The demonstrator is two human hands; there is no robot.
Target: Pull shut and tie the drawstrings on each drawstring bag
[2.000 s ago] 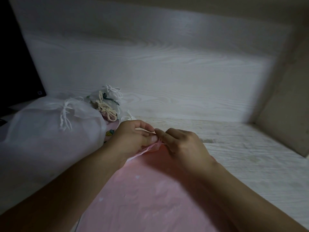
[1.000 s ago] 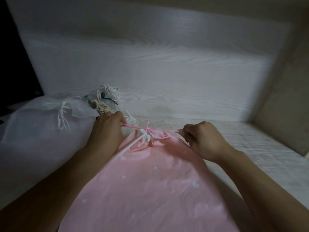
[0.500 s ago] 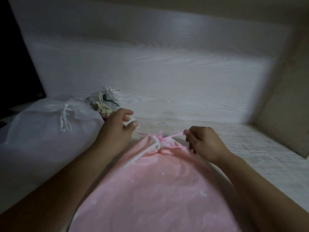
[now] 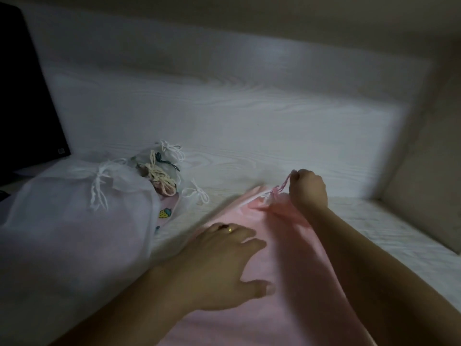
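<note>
**Right grip holds the pink cord at the bag's gathered neck**

The right hand [image 4: 308, 189] pinches the pink drawstring [image 4: 284, 185], fingers curled round it. The pink drawstring bag [image 4: 282, 258] runs lengthwise from this grip back toward the person, its cinched neck just below-left of the grip. The left hand [image 4: 219, 268] lies spread and relaxed on the bag's body, holding nothing. Bare bench [image 4: 389, 236] lies right of the grip; the tied white bag [image 4: 74, 221] and small pouches [image 4: 162, 176] crowd the left.

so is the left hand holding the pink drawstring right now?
No. The left hand lies open, fingers spread on the pink bag; only the right hand pinches the pink drawstring.
</note>
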